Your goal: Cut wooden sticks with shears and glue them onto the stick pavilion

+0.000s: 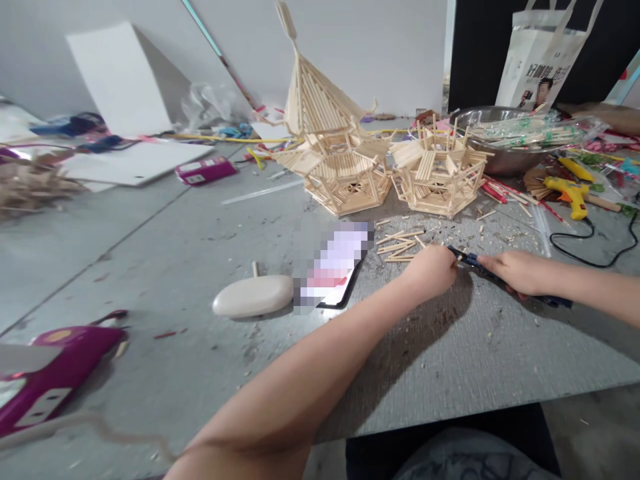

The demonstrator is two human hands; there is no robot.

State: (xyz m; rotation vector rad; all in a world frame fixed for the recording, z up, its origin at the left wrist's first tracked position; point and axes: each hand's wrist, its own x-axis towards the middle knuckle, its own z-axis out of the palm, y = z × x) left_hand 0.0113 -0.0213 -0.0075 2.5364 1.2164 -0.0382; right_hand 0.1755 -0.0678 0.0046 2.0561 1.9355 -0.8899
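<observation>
My right hand (520,272) is wrapped round a pair of dark pliers (555,301), whose jaws point left. My left hand (431,270) is closed in a pinch right at those jaws. A small pale piece of thin wooden stick (461,257) shows there, mostly hidden by the fingers. Just beyond my left hand lies a loose pile of short wooden sticks (397,248). Behind the pile stand two stick-built models: a tall one with a pointed roof (325,100) and a lower one (440,180) without a peak.
Left of my arm lie a phone (345,290) and a pale oval case (254,297). A yellow glue gun (575,193) with a black cord and a metal bowl (500,160) of bagged sticks are at the right. A purple box (70,360) sits near left.
</observation>
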